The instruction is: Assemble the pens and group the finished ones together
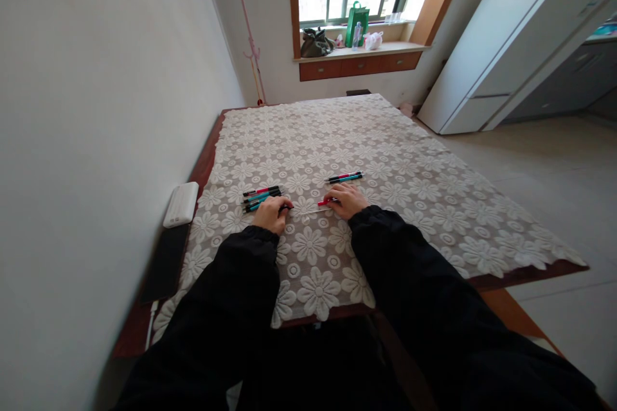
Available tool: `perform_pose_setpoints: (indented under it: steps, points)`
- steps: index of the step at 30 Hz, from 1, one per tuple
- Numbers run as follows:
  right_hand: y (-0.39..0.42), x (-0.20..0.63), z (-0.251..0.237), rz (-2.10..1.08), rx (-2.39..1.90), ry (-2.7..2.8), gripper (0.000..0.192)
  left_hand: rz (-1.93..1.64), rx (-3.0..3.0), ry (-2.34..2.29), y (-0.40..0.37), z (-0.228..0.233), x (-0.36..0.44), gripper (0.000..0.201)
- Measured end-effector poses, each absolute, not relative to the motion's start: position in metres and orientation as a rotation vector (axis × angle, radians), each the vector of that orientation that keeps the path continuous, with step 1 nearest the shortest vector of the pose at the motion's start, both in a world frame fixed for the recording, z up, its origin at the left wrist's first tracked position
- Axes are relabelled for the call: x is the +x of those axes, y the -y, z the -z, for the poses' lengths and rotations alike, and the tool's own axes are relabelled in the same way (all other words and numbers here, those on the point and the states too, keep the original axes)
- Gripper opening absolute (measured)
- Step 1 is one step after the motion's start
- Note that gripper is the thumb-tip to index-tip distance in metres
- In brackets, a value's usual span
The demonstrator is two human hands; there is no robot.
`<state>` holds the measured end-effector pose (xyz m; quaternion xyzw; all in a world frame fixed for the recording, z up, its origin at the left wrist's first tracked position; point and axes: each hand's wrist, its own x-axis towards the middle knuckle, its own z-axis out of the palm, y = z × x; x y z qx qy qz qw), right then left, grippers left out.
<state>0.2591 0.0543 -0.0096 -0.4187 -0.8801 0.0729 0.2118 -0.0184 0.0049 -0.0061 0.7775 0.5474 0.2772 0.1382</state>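
Both nearly closed, the left hand (272,213) pinches a dark piece (289,207) and the right hand (346,200) a red piece (322,203), a white stick (309,212) between; a leftward nudge could scatter the pens (261,197) just left.

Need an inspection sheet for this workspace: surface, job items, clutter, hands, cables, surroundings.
Surface: reddish-brown wooden table under white floral lace tablecloth.
Job items: slim red, teal and black pens, grouped at left; slim red-black and teal-black pens, side by side farther right.
Clutter: white rounded plastic device and flat black rectangular slab, left edge.
Hands: left hand pinches small dark piece; right hand holds small red piece; thin white rod between them.
Cables: white cable at the slab's near end.
Surroundings: white upright refrigerator, right; green bag on windowsill ahead.
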Motion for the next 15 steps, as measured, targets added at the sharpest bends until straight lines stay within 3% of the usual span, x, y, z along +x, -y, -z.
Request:
perform_pose_setpoints:
  steps: [9,15]
  points:
    - [-0.051,0.256,0.009,-0.202,-0.947,2.389,0.007,-0.89,2.301,-1.477,0.002,-0.001,-0.015,0.023]
    - [-0.052,0.255,0.015,-0.224,-0.854,2.458,0.003,-0.779,2.391,-1.505,0.005,-0.005,-0.013,0.008]
